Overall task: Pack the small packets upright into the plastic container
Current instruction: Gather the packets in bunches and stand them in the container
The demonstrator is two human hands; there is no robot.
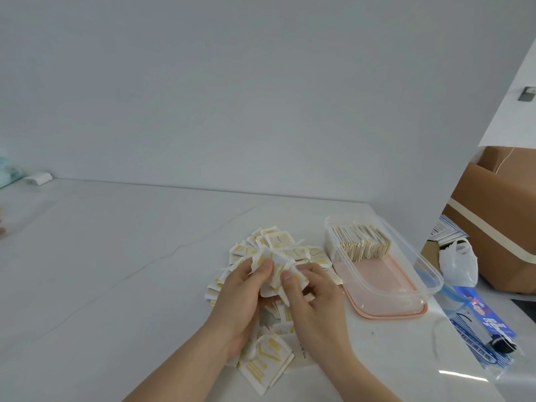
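Note:
A heap of small white packets with yellow print (272, 248) lies on the white table. My left hand (243, 291) and my right hand (313, 297) meet above the heap, and both pinch a small bunch of packets (278, 268) between thumbs and fingers. To the right stands a clear plastic container (417, 265) on a pink lid (377, 313). A row of packets (362, 242) stands upright at its far end. The near half of the container holds nothing.
A blue printed plastic bag (487, 323) lies at the table's right edge. Beyond it sit a white plastic bag (461, 262) and a brown cardboard box (499, 221). A small white box (39, 178) rests at the far left by the wall.

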